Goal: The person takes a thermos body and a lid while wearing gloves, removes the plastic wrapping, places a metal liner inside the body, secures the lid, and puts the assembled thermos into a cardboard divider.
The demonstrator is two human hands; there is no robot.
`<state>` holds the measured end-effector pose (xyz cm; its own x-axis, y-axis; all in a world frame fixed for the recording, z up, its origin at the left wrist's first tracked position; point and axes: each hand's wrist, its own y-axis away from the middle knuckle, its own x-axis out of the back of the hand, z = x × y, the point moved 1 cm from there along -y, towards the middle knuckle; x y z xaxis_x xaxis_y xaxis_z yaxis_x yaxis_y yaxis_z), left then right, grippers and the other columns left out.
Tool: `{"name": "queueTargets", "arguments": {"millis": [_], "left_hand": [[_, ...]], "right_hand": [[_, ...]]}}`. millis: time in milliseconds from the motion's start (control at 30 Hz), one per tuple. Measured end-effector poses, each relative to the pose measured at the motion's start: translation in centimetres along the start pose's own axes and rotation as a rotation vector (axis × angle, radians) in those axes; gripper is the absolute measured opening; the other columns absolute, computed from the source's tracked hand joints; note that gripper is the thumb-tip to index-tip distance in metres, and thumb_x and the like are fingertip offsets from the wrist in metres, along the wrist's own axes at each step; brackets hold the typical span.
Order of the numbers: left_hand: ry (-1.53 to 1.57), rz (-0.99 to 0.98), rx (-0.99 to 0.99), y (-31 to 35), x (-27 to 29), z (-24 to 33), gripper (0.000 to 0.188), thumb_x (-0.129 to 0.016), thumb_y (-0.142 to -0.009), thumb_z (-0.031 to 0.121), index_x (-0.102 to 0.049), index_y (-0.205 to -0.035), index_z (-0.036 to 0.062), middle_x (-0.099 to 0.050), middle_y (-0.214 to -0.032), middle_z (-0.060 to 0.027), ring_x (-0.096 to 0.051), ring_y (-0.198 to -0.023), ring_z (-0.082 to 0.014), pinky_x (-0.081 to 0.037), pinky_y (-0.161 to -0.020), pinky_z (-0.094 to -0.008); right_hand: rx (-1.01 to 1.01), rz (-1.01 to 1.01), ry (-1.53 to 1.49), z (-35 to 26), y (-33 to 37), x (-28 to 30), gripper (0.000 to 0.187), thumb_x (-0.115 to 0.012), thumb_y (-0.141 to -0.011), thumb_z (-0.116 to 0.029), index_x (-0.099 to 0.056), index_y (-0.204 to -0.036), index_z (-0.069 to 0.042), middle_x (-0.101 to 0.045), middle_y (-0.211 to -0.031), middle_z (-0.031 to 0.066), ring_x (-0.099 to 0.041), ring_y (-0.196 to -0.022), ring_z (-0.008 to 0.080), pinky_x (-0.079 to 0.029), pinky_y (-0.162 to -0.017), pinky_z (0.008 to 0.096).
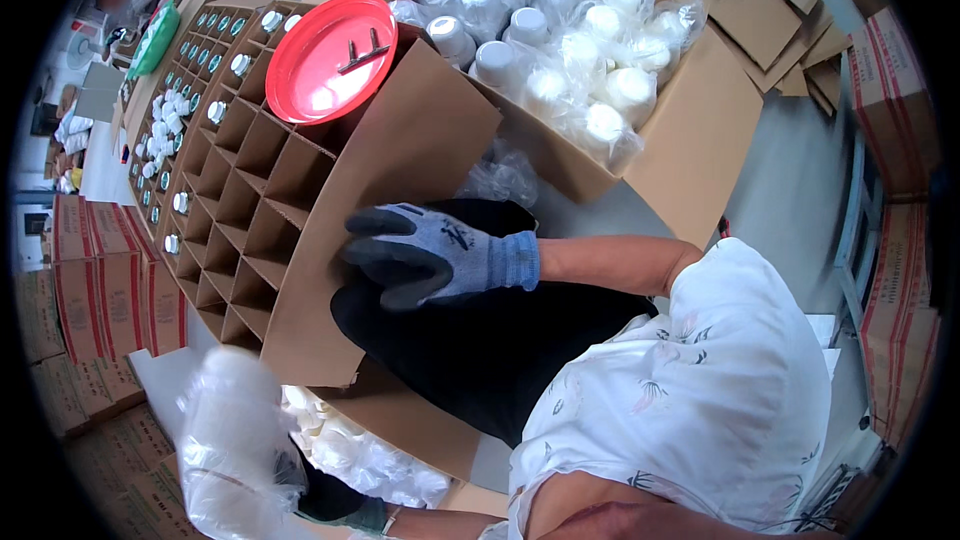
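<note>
Beside the lower corner of the divided carton (290, 175), just past its bottom edge, the person's left hand (325, 490) holds a wrapped bundle (235, 440) of clear plastic with whitish contents, blurred at its outline. That hand's dark glove shows behind the bundle; its fingers are hidden, so how they close around it cannot be told. Well apart from it, the right hand (430, 255), in a blue-grey glove with dark-coated fingers, is loosely bent and half open, with gaps between the fingers and nothing visible in its grasp. It lies over the black trousers (500, 350) at the carton's folded-out flap (400, 130); whether it touches either one cannot be told.

Next to the left forearm, a lower carton (410, 410) carries white items in clear bags (370, 460). At the divided carton's upper right corner sits a round red tray (305, 45) with a small metal tool (365, 55) near its right rim. Many cells by the flap show bare dividers, while white-capped bottles (165, 130) stand toward the far edge.

Past the right hand, an open carton (690, 140) is packed with bagged white bottles (550, 80). Farther off are flattened cardboard (755, 0), stacked cartons (100, 300) and a green basket (155, 35).
</note>
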<state>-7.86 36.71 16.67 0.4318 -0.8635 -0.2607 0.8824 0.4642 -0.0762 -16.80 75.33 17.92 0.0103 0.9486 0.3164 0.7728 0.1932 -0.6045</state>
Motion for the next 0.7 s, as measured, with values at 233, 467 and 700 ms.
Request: {"name": "queueTargets", "arguments": {"millis": [233,467,700], "left_hand": [[0.040,-0.581,0.382,2.5,-16.8,-5.6,0.047,-0.062,-0.082,0.004,-0.050,-0.126,-0.0035,-0.056,-0.119,-0.0135,-0.057,-0.104,-0.0237,-0.048,-0.089,-0.0342],[-0.216,-0.575,0.389,5.7,-28.5,-7.4,0.043,-0.063,-0.084,0.006,-0.051,-0.124,-0.0024,-0.056,-0.118,-0.0134,-0.056,-0.106,-0.0239,-0.047,-0.091,-0.0354],[-0.384,-0.523,0.223,4.6,-27.2,-9.9,0.045,-0.059,-0.088,0.014,-0.048,-0.129,0.0003,-0.053,-0.127,-0.0131,-0.053,-0.114,-0.0260,-0.043,-0.098,-0.0393]], "right_hand": [[-0.386,0.609,-0.482,2.3,-1.4,5.0,0.084,-0.081,-0.074,-0.034,-0.037,-0.138,-0.003,-0.044,-0.135,0.0145,-0.042,-0.125,0.0286,-0.037,-0.105,0.0393],[-0.360,0.633,-0.616,13.6,5.6,13.2,0.033,-0.061,-0.092,-0.016,-0.054,-0.122,-0.003,-0.061,-0.111,0.0066,-0.059,-0.098,0.0132,-0.051,-0.083,0.0273],[-0.382,0.074,0.790,21.4,5.6,23.2,0.054,-0.059,-0.088,-0.041,-0.048,-0.135,-0.018,-0.052,-0.128,0.0139,-0.048,-0.120,0.0306,-0.037,-0.102,0.0456]]}}
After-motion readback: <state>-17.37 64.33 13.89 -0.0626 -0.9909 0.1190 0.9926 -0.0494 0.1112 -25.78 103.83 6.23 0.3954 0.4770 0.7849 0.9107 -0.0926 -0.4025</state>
